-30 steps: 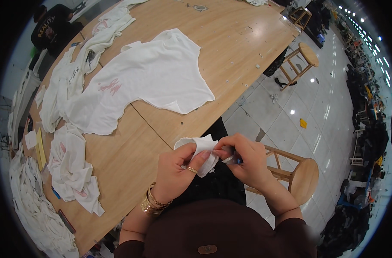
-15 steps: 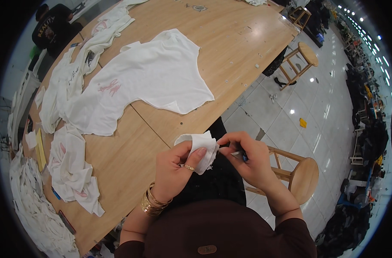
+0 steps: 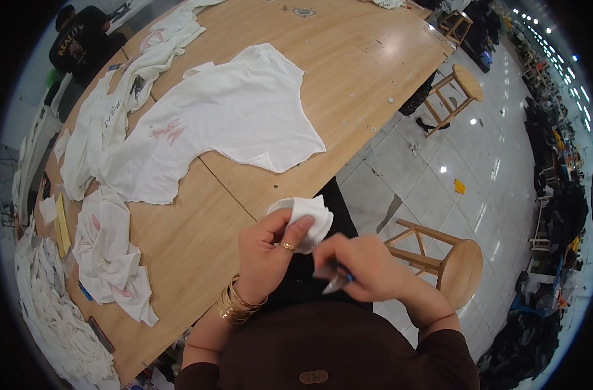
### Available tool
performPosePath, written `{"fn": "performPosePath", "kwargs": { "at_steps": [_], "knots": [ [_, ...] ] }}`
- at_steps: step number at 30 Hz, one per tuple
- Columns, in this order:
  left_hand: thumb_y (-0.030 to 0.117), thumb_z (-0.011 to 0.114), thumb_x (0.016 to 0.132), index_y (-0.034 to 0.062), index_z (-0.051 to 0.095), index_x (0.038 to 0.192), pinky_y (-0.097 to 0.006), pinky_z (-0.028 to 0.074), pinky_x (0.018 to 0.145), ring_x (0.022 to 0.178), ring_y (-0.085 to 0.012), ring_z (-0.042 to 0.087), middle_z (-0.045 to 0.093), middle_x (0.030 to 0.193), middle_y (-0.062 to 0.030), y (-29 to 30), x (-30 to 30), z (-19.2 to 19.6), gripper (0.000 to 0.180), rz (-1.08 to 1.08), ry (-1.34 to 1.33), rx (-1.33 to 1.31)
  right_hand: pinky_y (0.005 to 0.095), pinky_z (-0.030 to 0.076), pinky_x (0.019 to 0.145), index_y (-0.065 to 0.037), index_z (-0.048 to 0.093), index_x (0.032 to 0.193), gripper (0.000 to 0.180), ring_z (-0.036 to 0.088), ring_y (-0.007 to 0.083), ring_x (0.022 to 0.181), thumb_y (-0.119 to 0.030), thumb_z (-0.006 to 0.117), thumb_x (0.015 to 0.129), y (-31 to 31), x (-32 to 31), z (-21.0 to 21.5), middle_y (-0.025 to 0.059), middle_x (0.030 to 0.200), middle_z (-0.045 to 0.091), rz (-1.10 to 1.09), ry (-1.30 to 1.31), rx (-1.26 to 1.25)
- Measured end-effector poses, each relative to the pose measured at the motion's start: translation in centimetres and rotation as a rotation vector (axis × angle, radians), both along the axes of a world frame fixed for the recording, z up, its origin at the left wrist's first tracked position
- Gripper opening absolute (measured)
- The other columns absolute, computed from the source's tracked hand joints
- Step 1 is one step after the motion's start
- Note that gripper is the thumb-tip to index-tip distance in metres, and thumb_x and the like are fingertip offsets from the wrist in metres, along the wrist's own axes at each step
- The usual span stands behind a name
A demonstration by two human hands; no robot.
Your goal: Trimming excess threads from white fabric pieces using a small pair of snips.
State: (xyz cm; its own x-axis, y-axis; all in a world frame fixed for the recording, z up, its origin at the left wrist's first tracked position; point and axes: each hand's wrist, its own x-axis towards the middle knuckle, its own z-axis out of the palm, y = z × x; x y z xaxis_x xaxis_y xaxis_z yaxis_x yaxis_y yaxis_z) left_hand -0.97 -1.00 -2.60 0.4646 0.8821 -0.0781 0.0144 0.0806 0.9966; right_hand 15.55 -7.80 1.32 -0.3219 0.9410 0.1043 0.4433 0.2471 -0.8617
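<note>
Above the lap, by the near edge of the worktop (image 3: 209,227), the L hand (image 3: 263,252) pinches a folded bit of white cloth (image 3: 317,214) btwn thumb & fingers, prob. so its far edge stays free. R hand (image 3: 371,265) is curled around a small pointed tool (image 3: 336,283) w/ a blue part, tip angled down & away from the cloth, prob. to keep the fabric unnicked; fingertips blurred, can't tell if they touch it. White shirt (image 3: 244,107) lies spread out, likely for easy reach.
</note>
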Motion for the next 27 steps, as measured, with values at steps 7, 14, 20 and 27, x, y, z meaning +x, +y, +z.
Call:
{"fn": "performPosePath", "kwargs": {
  "at_steps": [7,14,20,27],
  "knots": [
    [0.014,0.06,0.088,-0.0035,0.063,0.097,-0.018,0.044,0.057,0.065,-0.003,0.055,0.063,0.075,-0.0011,0.0,-0.1,0.4,0.02,-0.004,-0.051,-0.041,0.0261,0.041,0.049,-0.009,0.059,0.084,0.013,0.057,0.0177,0.055,-0.003,0.066,0.076,0.0,0.6,-0.5,0.0037,0.071,0.06,-0.26,0.039,0.085],
    [0.012,0.059,0.088,-0.0023,0.061,0.101,-0.019,0.045,0.058,0.066,-0.0037,0.056,0.064,0.075,-0.0023,-0.3,-0.1,0.4,0.02,-0.057,-0.064,-0.038,0.0211,0.036,0.046,-0.006,0.061,0.085,0.013,0.044,0.0112,0.049,-0.001,0.068,0.075,1.1,-0.6,-1.1,0.0033,0.064,0.049,-0.452,-0.067,0.31],
    [0.009,0.059,0.088,-0.0017,0.059,0.109,-0.02,0.046,0.06,0.068,-0.005,0.057,0.065,0.079,-0.0041,-0.6,-0.2,-0.2,0.024,-0.12,-0.021,-0.029,0.0261,0.044,0.057,-0.005,0.058,0.089,0.017,0.058,0.0176,0.065,0.003,0.064,0.075,1.3,0.3,-1.6,0.0067,0.075,0.057,-0.737,0.124,0.191],
    [0.005,0.059,0.087,-0.0004,0.049,0.125,-0.021,0.047,0.068,0.075,-0.0059,0.058,0.066,0.085,-0.0064,-0.6,-0.3,0.3,0.039,-0.148,-0.072,-0.051,0.0247,0.044,0.061,-0.002,0.059,0.088,0.009,0.059,0.0141,0.069,-0.004,0.063,0.081,0.9,0.4,-1.1,0.0058,0.077,0.06,-0.664,0.091,0.098]
  ]
}}
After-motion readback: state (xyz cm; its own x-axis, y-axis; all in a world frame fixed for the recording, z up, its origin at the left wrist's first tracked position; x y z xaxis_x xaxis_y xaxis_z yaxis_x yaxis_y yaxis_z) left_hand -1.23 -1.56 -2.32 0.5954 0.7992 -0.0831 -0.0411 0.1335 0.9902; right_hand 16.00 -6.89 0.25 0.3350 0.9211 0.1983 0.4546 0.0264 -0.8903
